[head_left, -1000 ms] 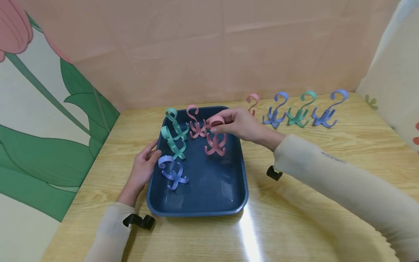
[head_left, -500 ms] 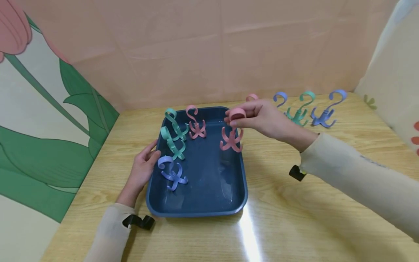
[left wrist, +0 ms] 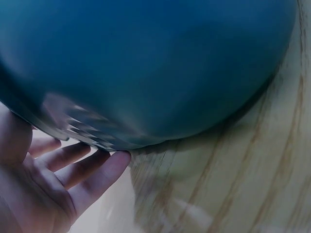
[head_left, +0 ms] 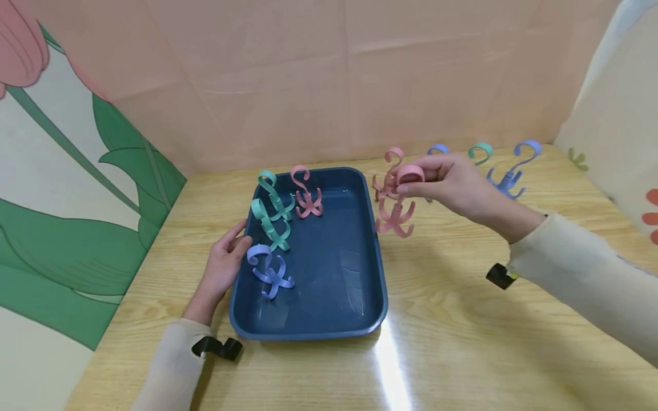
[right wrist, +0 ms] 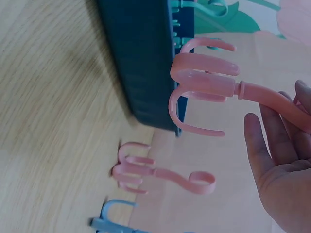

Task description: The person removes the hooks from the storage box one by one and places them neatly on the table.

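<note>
My right hand [head_left: 452, 185] pinches the curled top of a pink hanger hook [head_left: 396, 220], its prongs hanging down just beyond the tray's right rim. In the right wrist view this pink hook [right wrist: 209, 82] overlaps the tray's side. My left hand [head_left: 226, 262] holds the dark blue tray [head_left: 308, 335] at its left rim, thumb at the edge and fingers against the outside wall. Inside the tray lie two green hooks [head_left: 277, 231], a pink hook [head_left: 308, 204] and a purple-blue hook [head_left: 273, 279]. Another pink hook [head_left: 382, 185] stands behind the held one.
Along the back of the wooden table [head_left: 452, 342], right of the tray, stand a purple-blue hook [head_left: 506, 181], a green hook [head_left: 480, 149] and another purple-blue hook [head_left: 438, 148], the latter two partly hidden by my right hand. A pink backdrop [head_left: 267, 85] rises behind.
My right hand has carried the pink hook rightward from above the tray to past its right rim. My left hand has stayed at the tray's left side.
</note>
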